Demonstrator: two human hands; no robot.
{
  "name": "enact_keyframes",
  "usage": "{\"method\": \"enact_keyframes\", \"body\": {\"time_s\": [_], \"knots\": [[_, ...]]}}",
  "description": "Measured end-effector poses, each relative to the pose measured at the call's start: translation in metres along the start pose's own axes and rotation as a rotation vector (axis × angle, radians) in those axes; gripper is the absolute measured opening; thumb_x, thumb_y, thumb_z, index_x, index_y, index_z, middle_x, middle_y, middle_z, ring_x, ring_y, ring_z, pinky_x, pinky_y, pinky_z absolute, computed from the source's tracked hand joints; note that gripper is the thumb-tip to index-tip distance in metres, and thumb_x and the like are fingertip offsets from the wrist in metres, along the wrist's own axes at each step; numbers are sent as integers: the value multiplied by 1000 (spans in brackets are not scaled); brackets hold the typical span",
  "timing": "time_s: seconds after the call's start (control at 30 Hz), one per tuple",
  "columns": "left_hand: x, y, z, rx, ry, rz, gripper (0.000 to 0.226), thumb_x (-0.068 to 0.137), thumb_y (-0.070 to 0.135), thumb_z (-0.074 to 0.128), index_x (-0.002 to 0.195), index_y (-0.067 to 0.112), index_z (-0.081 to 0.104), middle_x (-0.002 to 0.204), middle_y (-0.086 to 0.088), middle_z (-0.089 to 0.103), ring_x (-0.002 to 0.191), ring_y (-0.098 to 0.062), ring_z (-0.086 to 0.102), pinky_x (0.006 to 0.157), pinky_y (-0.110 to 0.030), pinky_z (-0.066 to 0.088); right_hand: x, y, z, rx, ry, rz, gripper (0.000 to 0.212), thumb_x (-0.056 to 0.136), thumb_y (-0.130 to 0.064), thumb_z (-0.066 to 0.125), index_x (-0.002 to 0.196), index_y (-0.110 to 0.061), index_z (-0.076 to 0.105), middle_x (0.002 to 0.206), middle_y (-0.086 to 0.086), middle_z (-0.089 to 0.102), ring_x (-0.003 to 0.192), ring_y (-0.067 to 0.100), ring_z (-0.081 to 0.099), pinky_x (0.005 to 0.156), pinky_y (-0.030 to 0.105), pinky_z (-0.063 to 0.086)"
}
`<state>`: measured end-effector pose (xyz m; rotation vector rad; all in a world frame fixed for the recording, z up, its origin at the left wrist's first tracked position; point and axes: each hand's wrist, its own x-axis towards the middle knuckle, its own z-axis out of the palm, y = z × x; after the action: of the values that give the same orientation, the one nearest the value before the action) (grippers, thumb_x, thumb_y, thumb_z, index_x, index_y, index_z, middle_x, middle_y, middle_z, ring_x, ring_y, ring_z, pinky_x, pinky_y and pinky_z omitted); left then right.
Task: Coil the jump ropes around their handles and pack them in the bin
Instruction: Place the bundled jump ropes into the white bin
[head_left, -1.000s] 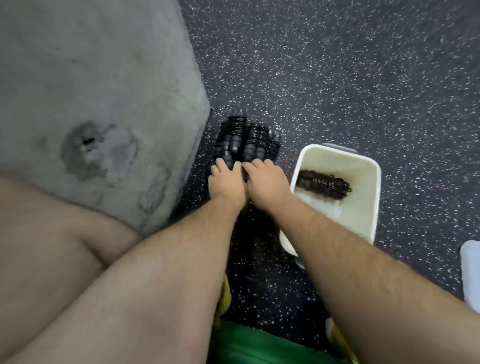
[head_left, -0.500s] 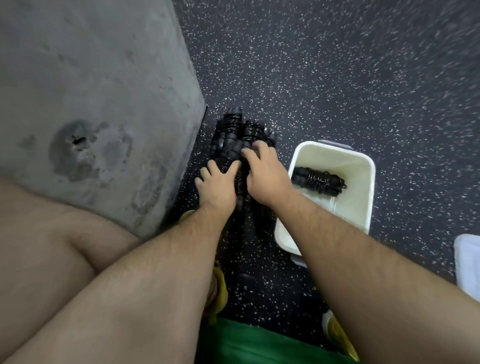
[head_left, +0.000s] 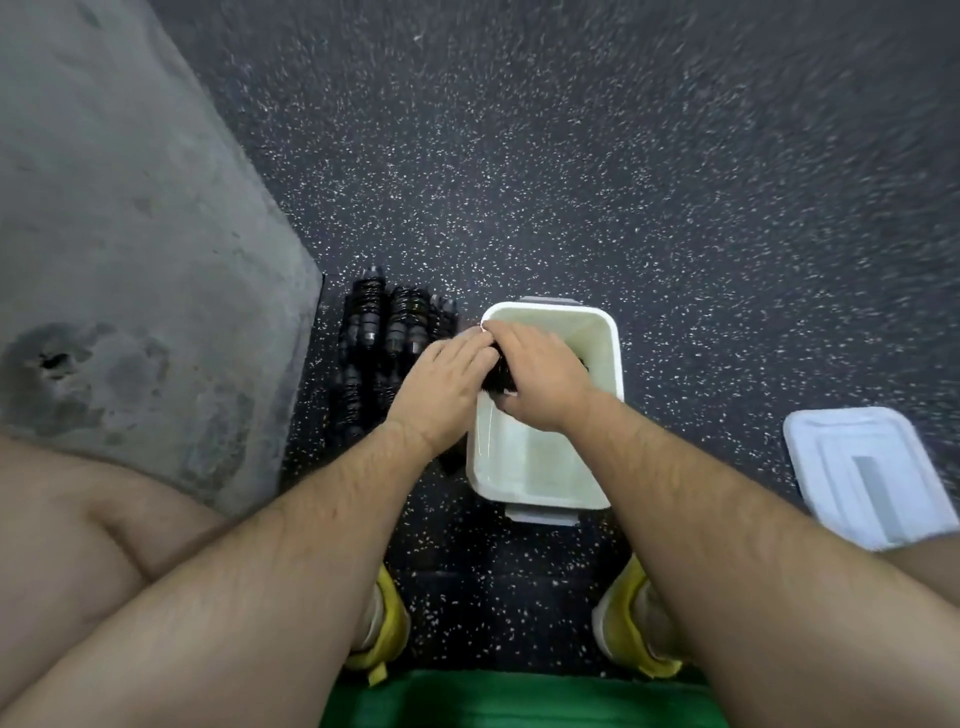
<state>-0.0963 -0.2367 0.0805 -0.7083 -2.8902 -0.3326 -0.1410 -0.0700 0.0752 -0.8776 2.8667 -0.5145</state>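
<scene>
1. Dark speckled floor (head_left: 571, 156) fills most of the view. A grey concrete block (head_left: 130, 234) stands at the left.
2. Both forearms reach forward and converge over the near-left part of the bin, wrists well apart and fingertips meeting.
3. White bin (head_left: 608, 332) sits on the floor straight ahead, open-topped. Its lid (head_left: 862, 473) lies flat on the floor, well apart to the right.
4. Row of coiled jump ropes (head_left: 384, 332), black, lies on the floor between the block and the bin, just beside the bin's left wall.
5. Left hand (head_left: 441, 395): palm down, crossing the bin's left rim. The fingers are close together and nearly straight, laid against the left side of the held bundle.
6. Right hand (head_left: 540, 379): over the bin's interior, fingers bent over the bundle's top, thumb on the near side, gripping it.
7. Held bundle (head_left: 501, 371): a dark coiled rope sandwiched between the two hands, above the bin's inside. Mostly hidden, so I cannot tell whether it touches the bin.
8. Yellow shoes (head_left: 387, 629) at the bottom edge, either side of the floor gap.
</scene>
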Motion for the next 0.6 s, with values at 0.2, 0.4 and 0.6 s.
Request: {"method": "enact_keyframes", "body": {"time_s": [0.2,0.4,0.6], "knots": [[9,22,14,-170,-40,-289,51,87,14,66,131,9,42,134,-8,51,120,-23,51,98,-36,46,-32,39,11,-66,-35,272,80,76,-46,79,140,-20,39,119,6,52,106,29,52,92,40,42],[6,20,35,-220,-221,-409,54,100,19,53,150,9,34,150,-1,38,132,-20,46,107,-33,38,-38,47,55,-183,-190,303,79,80,-54,70,140,-14,39,126,7,50,116,29,43,106,40,32],[1,8,53,-198,-239,-427,61,96,14,58,152,11,32,155,1,32,127,-21,51,106,-35,41,-29,42,90,-205,-271,245,73,79,-37,72,141,-13,40,132,6,38,115,27,38,103,39,36]]}}
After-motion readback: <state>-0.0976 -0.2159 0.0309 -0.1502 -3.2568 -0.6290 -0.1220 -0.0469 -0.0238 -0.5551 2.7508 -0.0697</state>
